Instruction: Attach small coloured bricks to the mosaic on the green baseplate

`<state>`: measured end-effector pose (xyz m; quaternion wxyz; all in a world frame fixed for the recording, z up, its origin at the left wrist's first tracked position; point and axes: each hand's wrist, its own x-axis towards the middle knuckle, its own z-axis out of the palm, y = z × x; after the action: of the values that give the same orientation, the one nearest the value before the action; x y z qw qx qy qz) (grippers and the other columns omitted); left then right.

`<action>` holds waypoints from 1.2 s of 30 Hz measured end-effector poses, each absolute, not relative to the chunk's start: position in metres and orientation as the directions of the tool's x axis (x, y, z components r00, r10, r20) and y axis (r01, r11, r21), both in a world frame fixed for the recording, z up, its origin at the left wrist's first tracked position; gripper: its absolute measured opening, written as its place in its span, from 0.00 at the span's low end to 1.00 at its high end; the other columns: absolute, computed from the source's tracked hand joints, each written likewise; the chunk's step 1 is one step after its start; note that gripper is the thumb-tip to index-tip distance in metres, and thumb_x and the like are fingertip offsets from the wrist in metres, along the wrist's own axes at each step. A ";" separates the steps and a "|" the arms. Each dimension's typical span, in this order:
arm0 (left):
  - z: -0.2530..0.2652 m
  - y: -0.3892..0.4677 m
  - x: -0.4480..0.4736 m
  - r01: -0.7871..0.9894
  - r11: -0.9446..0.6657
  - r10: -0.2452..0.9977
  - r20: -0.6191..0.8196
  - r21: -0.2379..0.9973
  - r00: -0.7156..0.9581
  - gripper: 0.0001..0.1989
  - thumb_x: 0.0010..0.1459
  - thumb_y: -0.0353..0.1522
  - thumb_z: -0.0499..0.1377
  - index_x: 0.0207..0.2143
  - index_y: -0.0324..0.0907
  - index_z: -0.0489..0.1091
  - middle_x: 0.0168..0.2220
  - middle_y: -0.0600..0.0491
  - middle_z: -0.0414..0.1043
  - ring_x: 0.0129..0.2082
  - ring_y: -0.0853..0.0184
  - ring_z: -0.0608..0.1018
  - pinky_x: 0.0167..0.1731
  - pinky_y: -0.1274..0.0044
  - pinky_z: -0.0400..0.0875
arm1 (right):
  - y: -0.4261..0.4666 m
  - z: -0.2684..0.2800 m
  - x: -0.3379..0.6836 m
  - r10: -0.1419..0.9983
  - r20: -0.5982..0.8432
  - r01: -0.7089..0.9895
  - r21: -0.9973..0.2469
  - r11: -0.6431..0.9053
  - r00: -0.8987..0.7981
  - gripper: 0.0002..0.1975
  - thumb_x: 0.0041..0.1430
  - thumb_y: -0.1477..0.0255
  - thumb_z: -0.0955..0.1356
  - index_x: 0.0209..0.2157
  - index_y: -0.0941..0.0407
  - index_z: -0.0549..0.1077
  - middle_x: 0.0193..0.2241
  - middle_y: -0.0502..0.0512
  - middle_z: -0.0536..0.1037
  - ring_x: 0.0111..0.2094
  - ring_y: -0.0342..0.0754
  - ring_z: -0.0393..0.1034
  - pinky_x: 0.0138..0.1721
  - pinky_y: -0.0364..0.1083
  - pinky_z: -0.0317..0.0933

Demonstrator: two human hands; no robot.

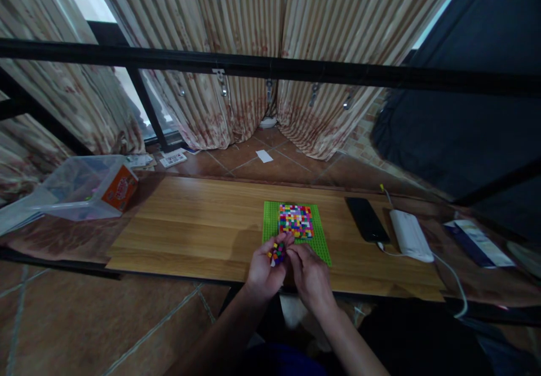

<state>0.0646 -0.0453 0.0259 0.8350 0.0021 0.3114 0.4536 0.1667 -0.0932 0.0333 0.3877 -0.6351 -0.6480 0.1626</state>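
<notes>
My left hand (262, 271) is cupped palm up around a small heap of coloured toy bricks (276, 253), with purple, yellow, orange and green ones showing. Close against it, my right hand (309, 271) has its fingers pinched together at the edge of the heap; whatever sits between the fingertips is hidden. Just beyond both hands lies a green studded baseplate (321, 246) on the wooden board. A dense rectangular patch of many-coloured small bricks (296, 220) covers its upper middle.
Right of the baseplate lie a black phone (367, 220), a white power bank (411, 235) with a cable, and a blue-and-white packet (479, 243). A clear plastic box (80, 187) with an orange label stands at the left. A dark metal bar (253, 65) crosses before the curtains.
</notes>
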 end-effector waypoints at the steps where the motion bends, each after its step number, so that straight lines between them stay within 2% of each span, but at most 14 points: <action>1: 0.023 -0.047 0.064 -0.738 0.604 0.749 -0.532 0.301 0.395 0.04 0.52 0.29 0.60 0.31 0.37 0.71 0.32 0.50 0.74 0.34 0.69 0.76 0.34 0.80 0.70 | -0.093 0.034 0.168 0.950 0.285 0.682 -0.720 0.125 0.127 0.14 0.65 0.66 0.57 0.38 0.53 0.72 0.34 0.55 0.75 0.34 0.48 0.71 0.36 0.46 0.63; 3: 0.020 -0.052 0.064 -0.688 0.651 0.716 -0.561 0.320 0.416 0.04 0.50 0.28 0.62 0.30 0.37 0.70 0.28 0.53 0.71 0.27 0.74 0.74 0.27 0.83 0.68 | -0.093 0.034 0.171 0.945 0.271 0.653 -0.752 0.091 0.181 0.14 0.65 0.65 0.57 0.37 0.53 0.72 0.33 0.55 0.75 0.34 0.48 0.70 0.36 0.46 0.62; 6: 0.019 -0.061 0.062 -0.593 0.734 0.654 -0.577 0.331 0.489 0.08 0.48 0.29 0.64 0.29 0.35 0.69 0.23 0.55 0.66 0.18 0.79 0.65 0.15 0.87 0.54 | -0.093 0.036 0.175 0.942 0.253 0.614 -0.786 0.066 0.222 0.15 0.65 0.64 0.58 0.33 0.54 0.72 0.30 0.54 0.74 0.33 0.48 0.69 0.35 0.45 0.62; 8: 0.021 -0.065 0.062 -0.546 0.759 0.642 -0.550 0.354 0.535 0.10 0.47 0.32 0.65 0.30 0.35 0.69 0.23 0.56 0.63 0.16 0.81 0.61 0.12 0.87 0.46 | -0.093 0.037 0.177 0.944 0.242 0.584 -0.809 0.069 0.223 0.16 0.64 0.63 0.58 0.30 0.54 0.72 0.29 0.53 0.73 0.32 0.47 0.68 0.34 0.45 0.62; 10: 0.023 -0.066 0.062 -0.521 0.755 0.654 -0.503 0.398 0.565 0.13 0.47 0.34 0.66 0.31 0.35 0.69 0.23 0.56 0.62 0.16 0.82 0.58 0.12 0.87 0.44 | -0.093 0.039 0.177 0.944 0.233 0.550 -0.832 0.069 0.234 0.16 0.64 0.62 0.59 0.29 0.54 0.72 0.29 0.53 0.73 0.31 0.47 0.68 0.33 0.44 0.62; 15: 0.026 -0.063 0.062 -0.493 0.732 0.680 -0.452 0.471 0.577 0.15 0.45 0.37 0.66 0.29 0.35 0.68 0.25 0.56 0.61 0.17 0.82 0.56 0.13 0.86 0.43 | -0.095 0.042 0.178 0.952 0.197 0.475 -0.878 0.065 0.234 0.16 0.63 0.62 0.60 0.31 0.55 0.73 0.28 0.53 0.72 0.31 0.46 0.68 0.34 0.44 0.62; 20: 0.029 -0.059 0.065 -0.480 0.709 0.702 -0.458 0.516 0.546 0.15 0.43 0.36 0.67 0.28 0.36 0.69 0.24 0.57 0.61 0.17 0.82 0.56 0.14 0.86 0.42 | -0.096 0.039 0.186 0.957 0.184 0.404 -0.911 0.081 0.224 0.13 0.60 0.62 0.63 0.38 0.54 0.74 0.34 0.54 0.75 0.36 0.48 0.70 0.38 0.46 0.64; 24: 0.031 -0.056 0.069 -0.442 0.704 0.704 -0.461 0.556 0.540 0.15 0.44 0.38 0.67 0.28 0.35 0.69 0.23 0.57 0.60 0.17 0.82 0.55 0.14 0.86 0.41 | -0.090 0.036 0.197 0.952 0.213 0.430 -0.897 0.102 0.219 0.12 0.59 0.62 0.64 0.35 0.53 0.76 0.33 0.54 0.76 0.36 0.49 0.70 0.39 0.47 0.64; 30: 0.032 -0.044 0.061 -0.393 0.672 0.730 -0.473 0.627 0.493 0.18 0.44 0.39 0.67 0.33 0.35 0.73 0.23 0.57 0.60 0.16 0.82 0.54 0.14 0.85 0.40 | -0.052 0.028 0.224 0.888 0.316 0.539 -0.837 0.096 0.333 0.12 0.57 0.61 0.66 0.33 0.52 0.78 0.34 0.55 0.74 0.37 0.50 0.69 0.38 0.48 0.63; 36: 0.030 -0.024 0.037 -0.417 0.624 0.779 -0.488 0.661 0.394 0.18 0.43 0.38 0.68 0.34 0.35 0.72 0.24 0.60 0.58 0.16 0.84 0.54 0.13 0.86 0.40 | -0.021 0.010 0.239 0.898 0.322 0.574 -0.813 0.101 0.298 0.09 0.52 0.62 0.69 0.30 0.51 0.79 0.37 0.55 0.71 0.42 0.51 0.66 0.47 0.52 0.59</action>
<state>0.0371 -0.0239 0.0296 0.8044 0.2231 0.4063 0.3717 0.2394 -0.0215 0.0101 0.4780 -0.6487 -0.5674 0.1699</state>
